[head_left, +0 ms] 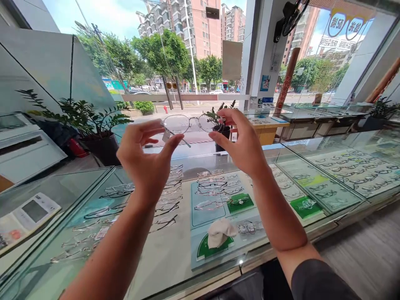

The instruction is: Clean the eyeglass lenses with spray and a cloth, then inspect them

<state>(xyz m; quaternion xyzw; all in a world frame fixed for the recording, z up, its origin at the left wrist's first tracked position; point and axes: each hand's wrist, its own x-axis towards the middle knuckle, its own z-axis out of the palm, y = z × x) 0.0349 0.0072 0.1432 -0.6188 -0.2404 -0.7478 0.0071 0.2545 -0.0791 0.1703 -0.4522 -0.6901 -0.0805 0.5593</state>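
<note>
Thin-rimmed round eyeglasses (194, 118) are held up in the air between my two hands, above a glass display counter. My left hand (146, 150) grips their left side between thumb and fingers, with a small white tag hanging beside the lens and a temple arm slanting down past the thumb. My right hand (242, 141) holds the right side of the frame near the hinge, thumb below and fingers above. A crumpled pale cloth (221, 232) lies on the counter below, over a green card (203, 249).
Rows of eyeglasses (212, 183) fill the glass counter (168, 266). A calculator-like device (35, 210) lies at the left. Potted plants (100, 146) stand beyond the counter, before a large window facing a street. More display cases (343, 166) extend right.
</note>
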